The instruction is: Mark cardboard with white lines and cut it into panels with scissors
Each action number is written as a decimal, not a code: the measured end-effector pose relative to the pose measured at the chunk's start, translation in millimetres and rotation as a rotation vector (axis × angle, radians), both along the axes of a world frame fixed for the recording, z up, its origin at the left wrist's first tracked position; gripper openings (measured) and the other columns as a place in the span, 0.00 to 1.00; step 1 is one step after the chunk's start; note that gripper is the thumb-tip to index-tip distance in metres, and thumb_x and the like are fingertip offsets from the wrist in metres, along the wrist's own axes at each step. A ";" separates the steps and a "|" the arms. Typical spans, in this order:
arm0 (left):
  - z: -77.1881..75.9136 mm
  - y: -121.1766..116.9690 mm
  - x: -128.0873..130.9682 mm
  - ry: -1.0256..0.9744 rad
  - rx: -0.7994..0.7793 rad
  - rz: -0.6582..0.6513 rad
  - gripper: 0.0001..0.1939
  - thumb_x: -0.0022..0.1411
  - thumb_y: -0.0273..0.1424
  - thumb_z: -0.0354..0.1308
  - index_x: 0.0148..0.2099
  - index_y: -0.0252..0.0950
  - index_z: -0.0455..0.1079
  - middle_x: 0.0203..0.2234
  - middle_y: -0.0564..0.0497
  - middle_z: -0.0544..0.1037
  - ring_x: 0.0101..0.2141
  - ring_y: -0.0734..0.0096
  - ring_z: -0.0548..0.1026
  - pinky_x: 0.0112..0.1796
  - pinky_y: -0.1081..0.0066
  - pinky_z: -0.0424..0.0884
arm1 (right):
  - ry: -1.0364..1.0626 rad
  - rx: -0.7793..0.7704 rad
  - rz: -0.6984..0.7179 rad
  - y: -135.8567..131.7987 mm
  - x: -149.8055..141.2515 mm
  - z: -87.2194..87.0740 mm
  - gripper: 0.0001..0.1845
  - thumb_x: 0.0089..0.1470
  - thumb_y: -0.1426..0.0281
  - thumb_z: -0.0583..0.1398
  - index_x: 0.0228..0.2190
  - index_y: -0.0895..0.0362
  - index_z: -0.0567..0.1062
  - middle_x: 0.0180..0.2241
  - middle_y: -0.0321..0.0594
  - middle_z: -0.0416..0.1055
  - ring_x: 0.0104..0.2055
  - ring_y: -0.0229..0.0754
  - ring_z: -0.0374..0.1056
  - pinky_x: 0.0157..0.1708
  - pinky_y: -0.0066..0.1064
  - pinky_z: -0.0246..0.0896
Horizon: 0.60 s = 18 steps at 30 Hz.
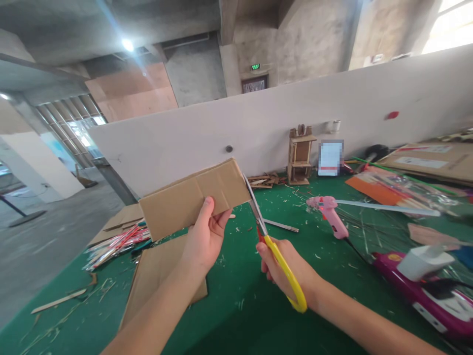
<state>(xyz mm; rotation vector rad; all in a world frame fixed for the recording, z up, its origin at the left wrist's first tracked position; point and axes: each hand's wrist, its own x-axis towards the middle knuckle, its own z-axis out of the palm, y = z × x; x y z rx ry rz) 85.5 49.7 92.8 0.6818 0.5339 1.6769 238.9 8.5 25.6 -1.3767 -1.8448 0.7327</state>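
My left hand (209, 234) pinches a rectangular piece of brown cardboard (177, 204) by its lower edge, thumb on the near face, and holds it above the table. Yellow-handled scissors (271, 244) are gripped in my right hand (286, 266). Their metal blades point up along the cardboard's right edge; whether they bite into it I cannot tell. Under my left forearm another cardboard sheet (158, 268) lies on the green tabletop (236, 315).
A pink glue gun (332, 214) rests on the right, near a purple power strip (424, 291) with a white plug. A small cardboard tower (301, 158) stands by the white partition (192, 133). Wrapped sticks (118, 244) lie left, and a box cutter (281, 226) lies beyond the scissors.
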 end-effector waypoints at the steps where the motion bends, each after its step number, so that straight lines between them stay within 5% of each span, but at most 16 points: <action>1: -0.3 0.4 0.0 0.001 0.001 -0.002 0.11 0.59 0.25 0.58 0.46 0.36 0.71 0.37 0.50 0.80 0.35 0.71 0.78 0.33 0.74 0.78 | -0.005 -0.005 -0.005 -0.2 -0.1 -0.2 0.26 0.61 0.52 0.41 0.22 0.55 0.63 0.20 0.38 0.67 0.19 0.37 0.64 0.20 0.27 0.55; 18: -8.6 -3.2 6.2 -0.002 -0.028 -0.068 0.14 0.61 0.25 0.56 0.49 0.36 0.70 0.38 0.48 0.80 0.38 0.69 0.78 0.37 0.74 0.77 | -0.019 0.041 -0.006 -5.3 3.5 10.2 0.25 0.61 0.51 0.41 0.22 0.54 0.58 0.19 0.35 0.60 0.18 0.36 0.57 0.19 0.27 0.53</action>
